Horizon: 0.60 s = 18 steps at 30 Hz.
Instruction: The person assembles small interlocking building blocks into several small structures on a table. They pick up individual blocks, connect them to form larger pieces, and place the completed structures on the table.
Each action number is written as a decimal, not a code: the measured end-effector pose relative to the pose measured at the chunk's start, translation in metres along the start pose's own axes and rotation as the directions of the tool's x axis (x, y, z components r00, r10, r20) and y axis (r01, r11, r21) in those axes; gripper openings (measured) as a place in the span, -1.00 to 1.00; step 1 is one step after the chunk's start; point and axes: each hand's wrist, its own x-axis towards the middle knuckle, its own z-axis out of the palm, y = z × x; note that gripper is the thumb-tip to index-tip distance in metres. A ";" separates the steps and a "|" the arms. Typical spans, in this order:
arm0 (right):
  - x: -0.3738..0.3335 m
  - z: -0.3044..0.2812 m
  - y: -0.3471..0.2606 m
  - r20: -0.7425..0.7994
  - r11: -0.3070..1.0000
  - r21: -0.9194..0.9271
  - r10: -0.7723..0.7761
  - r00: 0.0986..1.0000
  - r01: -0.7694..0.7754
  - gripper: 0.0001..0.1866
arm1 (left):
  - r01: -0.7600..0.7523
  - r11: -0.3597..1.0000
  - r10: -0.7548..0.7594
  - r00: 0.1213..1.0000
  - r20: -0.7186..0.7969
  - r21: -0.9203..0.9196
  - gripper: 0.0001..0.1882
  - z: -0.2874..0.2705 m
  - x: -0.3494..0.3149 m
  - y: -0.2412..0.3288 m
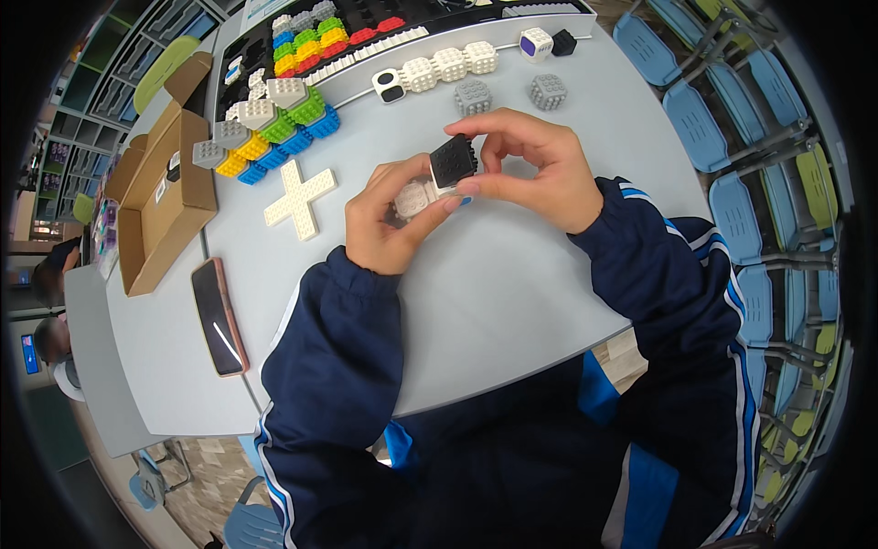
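Above the middle of the table, my left hand [380, 215] is closed round a whitish, partly clear studded block [413, 199]. Against that block sits a cube with a black studded face [452, 162] and white lower part. My right hand [544, 169] pinches this cube between thumb and fingers. Whether the two pieces are joined I cannot tell, as my fingers cover where they meet. Beyond my hands stand two grey studded cubes [473, 97]. To the left lies a white studded cross-shaped plate [300, 199].
A kit tray [366, 87] of coloured blocks spans the far edge, with a row of white cubes [448, 64] before it. Coloured blocks [265, 137] stand at the left. Near them are an open cardboard box [169, 197] and a phone [219, 316]. Stacked blue chairs [695, 123] line the right.
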 end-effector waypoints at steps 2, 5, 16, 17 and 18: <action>0.001 0.000 0.000 0.006 0.999 -0.033 -0.011 1.000 0.012 -0.50 | -0.005 1.000 0.005 1.000 -0.007 -0.001 -0.51 0.000 0.000 -0.001; 0.001 -0.001 -0.001 0.018 0.995 -0.091 -0.027 0.999 0.029 -0.49 | 0.011 1.000 -0.012 1.000 0.013 0.020 -0.51 0.000 0.001 0.004; 0.002 0.000 -0.011 0.040 0.988 -0.152 -0.035 0.999 0.041 -0.49 | 0.036 0.999 -0.036 0.999 0.019 0.001 -0.53 -0.001 0.001 0.000; 0.002 -0.001 -0.010 0.061 0.981 -0.179 -0.062 0.996 0.072 -0.50 | 0.029 1.000 -0.029 0.999 0.019 0.008 -0.53 -0.001 0.001 0.000; 0.003 -0.002 -0.010 0.083 0.973 -0.205 -0.087 0.993 0.103 -0.50 | 0.030 1.000 -0.030 0.999 0.020 -0.004 -0.53 -0.001 0.001 0.000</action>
